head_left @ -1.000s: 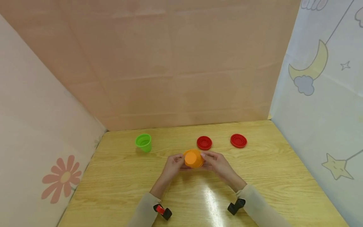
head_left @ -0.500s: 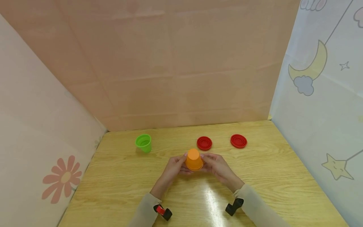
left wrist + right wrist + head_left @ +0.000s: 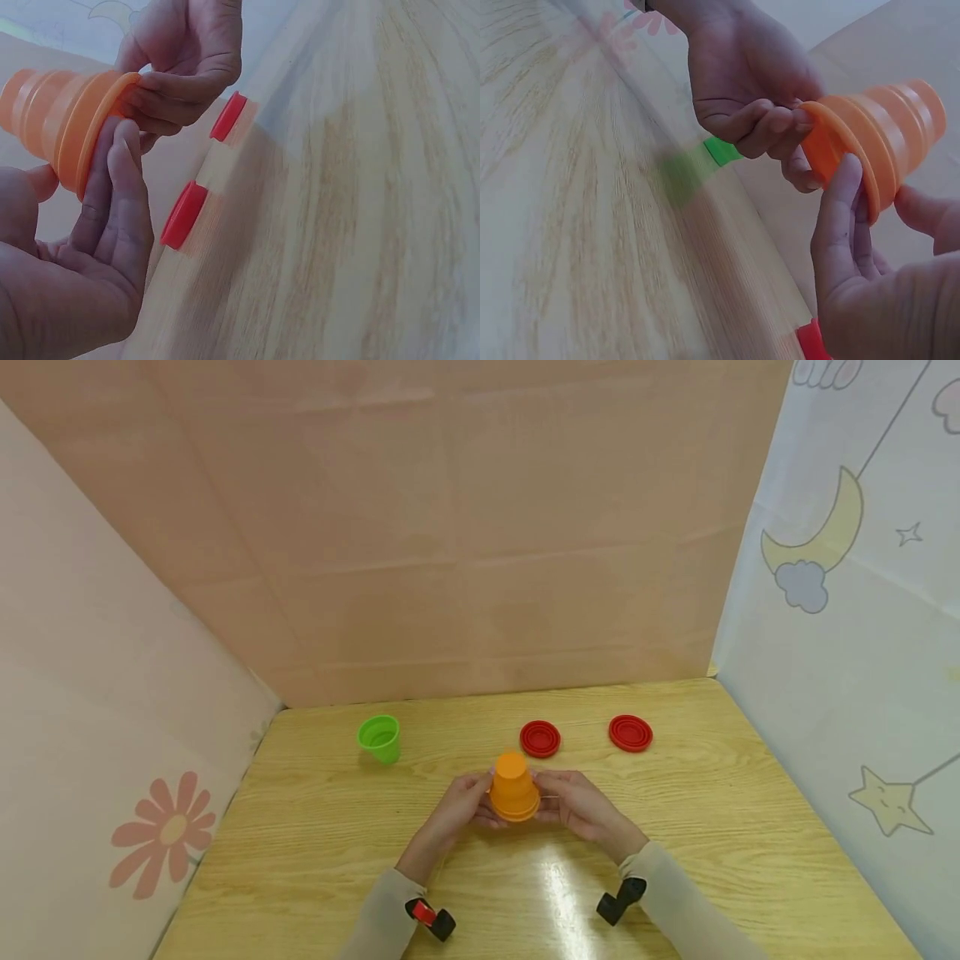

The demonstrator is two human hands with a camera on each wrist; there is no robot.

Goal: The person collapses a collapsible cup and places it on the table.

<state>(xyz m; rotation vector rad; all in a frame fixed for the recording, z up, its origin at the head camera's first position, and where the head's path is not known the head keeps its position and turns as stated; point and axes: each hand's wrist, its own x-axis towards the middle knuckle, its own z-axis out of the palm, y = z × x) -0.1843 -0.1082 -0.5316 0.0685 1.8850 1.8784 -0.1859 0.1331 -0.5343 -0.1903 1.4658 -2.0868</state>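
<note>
An orange ribbed cup (image 3: 513, 785), its narrow end up and wide rim down, is held off the table between both hands. My left hand (image 3: 459, 806) grips its left side, and my right hand (image 3: 583, 807) grips its right side. In the left wrist view the cup (image 3: 64, 124) stands extended in tiers, with fingers of the left hand (image 3: 82, 277) at its rim. The right wrist view shows the cup (image 3: 881, 139) with the right hand's (image 3: 892, 285) fingertips at the rim opening and its thumb on the outer wall.
A green cup (image 3: 380, 739) stands upright at the back left of the wooden table (image 3: 315, 835). Two flat red collapsed cups lie behind the hands, one near the middle (image 3: 540, 739) and one farther right (image 3: 631, 733). Walls enclose the back and both sides.
The orange cup has tipped from facing its base toward the camera to base up, and its tiers now show more. Both hands have shifted slightly with it, keeping their hold.
</note>
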